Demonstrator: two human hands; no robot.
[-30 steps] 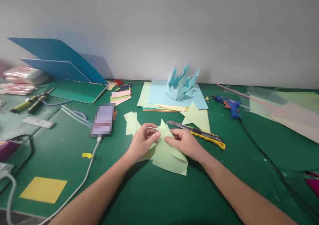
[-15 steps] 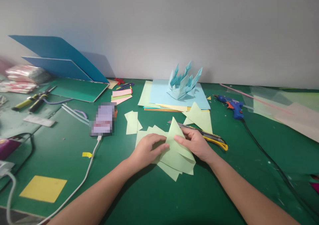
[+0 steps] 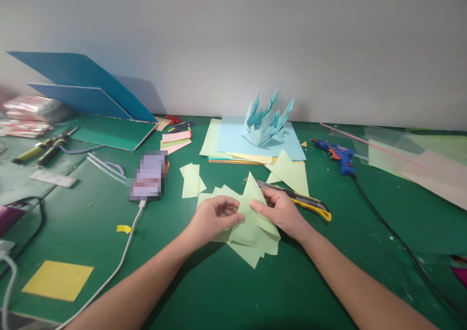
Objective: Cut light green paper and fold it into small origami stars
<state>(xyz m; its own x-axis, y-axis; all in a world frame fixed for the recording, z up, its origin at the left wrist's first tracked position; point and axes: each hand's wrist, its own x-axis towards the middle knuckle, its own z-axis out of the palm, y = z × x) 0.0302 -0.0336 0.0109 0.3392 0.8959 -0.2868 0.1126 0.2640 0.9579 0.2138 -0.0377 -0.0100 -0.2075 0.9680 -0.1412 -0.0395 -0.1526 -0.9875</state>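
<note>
Counter inventory, left to right.

1. Yellow paper square (image 3: 57,280): flat, matte, lying on the green counter (image 3: 219,291).
2. White cable (image 3: 120,264): smooth and round, plugged into a phone (image 3: 149,175). We judge that a sweeping left forearm could snag it and drag the phone.
3. Left hand (image 3: 211,218): thumb and fingers pinch the pale green paper (image 3: 251,230).
4. Pale green paper: thin, matte, several overlapping pointed pieces on the counter between the 2 hands, 1 tip raised. We judge that the loose lower pieces could slide on the smooth surface and skew a crease.
5. Right hand (image 3: 279,210): fingertips grip the raised tip.
6. Utility knife (image 3: 302,199): yellow-and-black handle, grey metal end, just behind the right hand. We judge that the knuckles could catch on the blade.
7. Glue gun (image 3: 337,155): blue hard plastic, with a black cord.
</note>
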